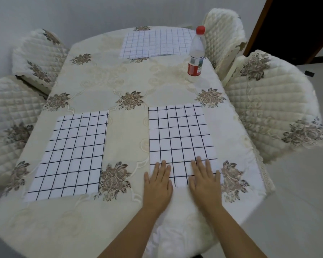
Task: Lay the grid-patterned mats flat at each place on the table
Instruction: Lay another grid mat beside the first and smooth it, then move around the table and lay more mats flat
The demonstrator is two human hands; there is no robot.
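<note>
Right mat (177,135): flat on bench (108,81), squared to its place.
Left hand (158,185): spread, palm down, pinning near edge.
Right hand (205,183): spread, likely smoothing creases.

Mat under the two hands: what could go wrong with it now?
The left hand and right hand lie flat on the near edge of the right mat. A hard push might slide it askew or wrinkle it on the soft tablecloth. Also, the tall bottle stands near the far mat; a tug on the cloth or a reach across could tip it.
</note>
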